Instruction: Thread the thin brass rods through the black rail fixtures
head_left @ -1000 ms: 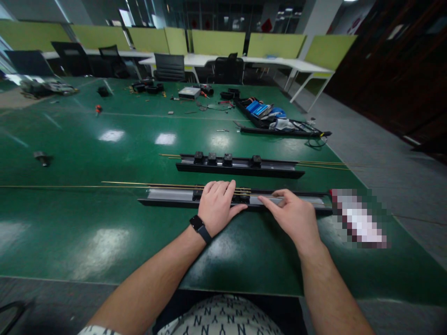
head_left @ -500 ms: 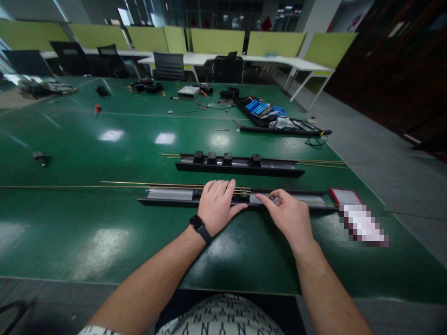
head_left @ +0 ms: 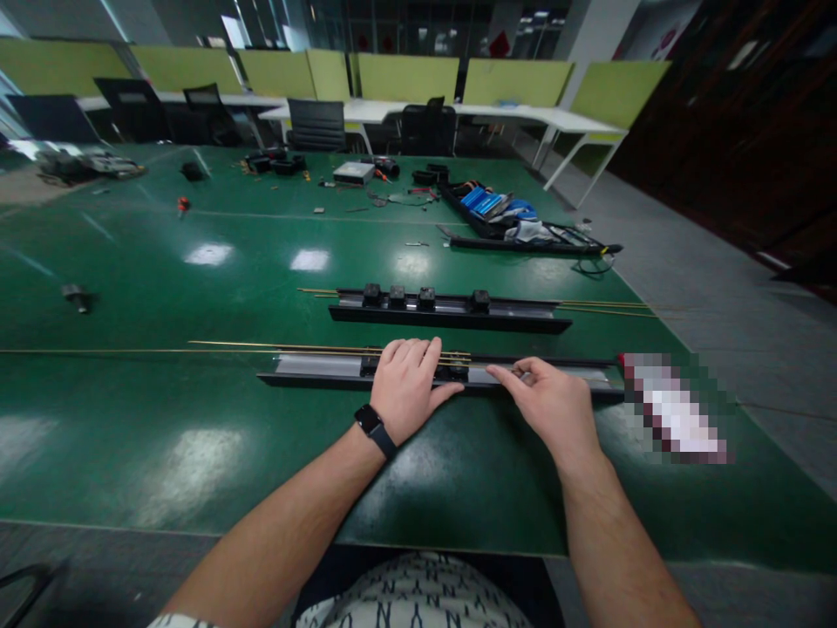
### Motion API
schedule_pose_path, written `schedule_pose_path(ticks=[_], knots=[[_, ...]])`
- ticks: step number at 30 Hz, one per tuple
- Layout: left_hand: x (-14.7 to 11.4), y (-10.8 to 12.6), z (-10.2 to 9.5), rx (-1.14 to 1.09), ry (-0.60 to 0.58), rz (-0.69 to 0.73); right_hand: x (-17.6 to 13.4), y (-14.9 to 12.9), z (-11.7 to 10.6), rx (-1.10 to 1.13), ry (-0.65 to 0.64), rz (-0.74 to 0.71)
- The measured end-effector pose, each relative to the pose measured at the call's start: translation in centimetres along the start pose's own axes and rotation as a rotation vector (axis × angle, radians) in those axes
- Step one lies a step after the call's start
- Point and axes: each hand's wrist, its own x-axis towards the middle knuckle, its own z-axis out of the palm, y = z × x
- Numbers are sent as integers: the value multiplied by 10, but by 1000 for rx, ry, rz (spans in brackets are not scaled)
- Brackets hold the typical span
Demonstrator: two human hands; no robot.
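Observation:
A black channel rail [head_left: 314, 380] with a pale grey inner floor lies lengthwise in front of me. My left hand [head_left: 406, 388] grips it across the middle, fingers over the far side and thumb stretched along the near edge. Small black blocks [head_left: 458, 366] sit in the channel, partly hidden under that hand. Several thin brass-coloured rods [head_left: 261, 347] run lengthwise past the blocks and beneath my left fingers. Farther right, my right hand [head_left: 555, 399] is closed in a pinch just above the channel. A thin rod appears to be between its thumb and fingers, though little of it shows.
Behind lies a second black rail [head_left: 451, 319] with several black blocks and rods jutting from both ends. A blurred red-edged object [head_left: 680, 410] is at the right end. Farther back are a black bag [head_left: 471, 218], loose tools and a grey box [head_left: 353, 174] on the green table [head_left: 196, 453].
My right hand has slid slightly to the right along the channel, still pinched. My left hand has stayed in place on the rail.

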Motion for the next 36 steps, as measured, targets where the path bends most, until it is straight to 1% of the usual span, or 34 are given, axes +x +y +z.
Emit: schedule_pose_path(ticks=[3,8,19,25,36], knots=[[0,0,-1,0,1,-3,1,5,-3,3,-3,23],[0,0,0,-7,2,-10,2,9,-6,-5,4,18],[0,1,-1,-6,7,-2,2,7,-10,-28,-17,10],[-1,1,0,-4,8,-5,1,8,-9,-38,-3,-9],[0,0,-2,-2,6,-4,4,8,-13,-85,-33,-3]])
